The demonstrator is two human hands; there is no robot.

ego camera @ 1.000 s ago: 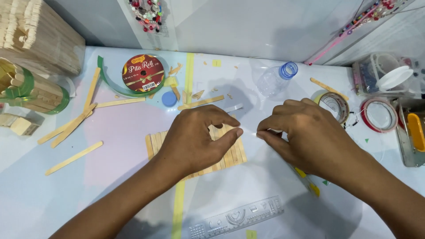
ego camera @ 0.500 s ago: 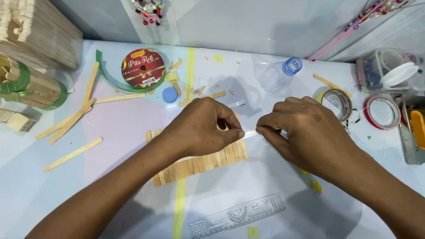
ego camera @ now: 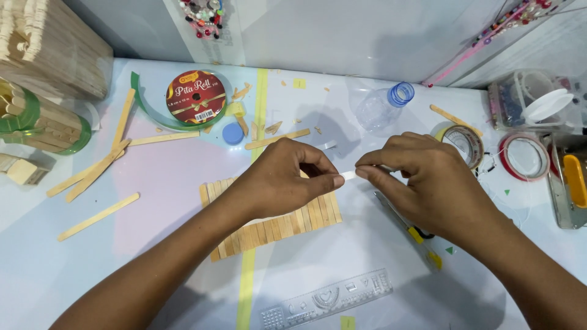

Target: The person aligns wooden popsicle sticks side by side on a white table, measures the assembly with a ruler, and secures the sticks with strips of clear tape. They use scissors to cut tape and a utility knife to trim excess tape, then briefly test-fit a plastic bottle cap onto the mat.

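The left hand (ego camera: 278,183) covers the upper part of the mat of wooden sticks (ego camera: 275,226). The small white strip (ego camera: 348,175) between the fingers is too small to identify. At three o'clock, the metal tool with yellow handle (ego camera: 572,183) is cut by the edge. At ten o'clock, the stacked wooden sticks (ego camera: 43,49) are also cut.

We see a red ribbon roll (ego camera: 197,98) beside a blue bottle cap (ego camera: 232,133), with loose wooden sticks (ego camera: 98,168) scattered to the left. A clear plastic bottle (ego camera: 384,107) lies near the far edge. Two tape rolls (ego camera: 524,157) sit on the right, beside a metal tray (ego camera: 568,183). A clear ruler (ego camera: 327,299) rests nearest us.
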